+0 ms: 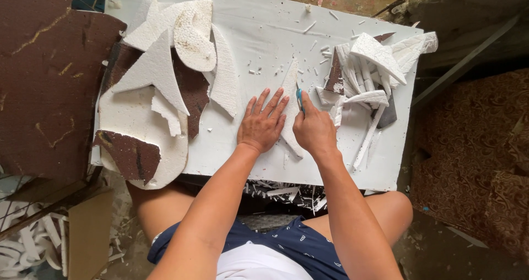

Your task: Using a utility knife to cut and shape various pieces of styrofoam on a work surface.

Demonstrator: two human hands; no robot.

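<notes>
Leftmost, lying off the left edge of the white rectangular board [259,29]: a large dark brown rough-textured sheet [47,76]. Stacked on the board's left side: a heap of white foam offcuts [160,65], triangles and curved slabs, some brown-faced, one rounded brown-patched foam slab [140,148] overhanging the near left corner.

Near the middle of the board, close to the near edge: left hand [263,124], palm down, fingers spread flat, pressing on the board and on the left side of a narrow pointed white foam strip [290,84]. Lying lengthwise from the middle of the board toward the near edge, tip pointing to the far edge, lower part hidden between and under the two hands.

Just beside, to the right: right hand [313,128], fingers curled and pinching a small blue-handled cutter [300,98], blade resting against the right edge of the strip. Hands almost touching, strip between them.

Scattered across the far middle of the board: small white foam crumbs [317,49]. Piled at the right edge: a second heap of thin white foam strips and wedges [366,76], with a couple of dark brown pieces mixed in, one long stick [368,137] angling toward the near right corner.

Below the near edge: bare knees, dark blue patterned shorts [292,241], more foam scraps on the floor.
</notes>
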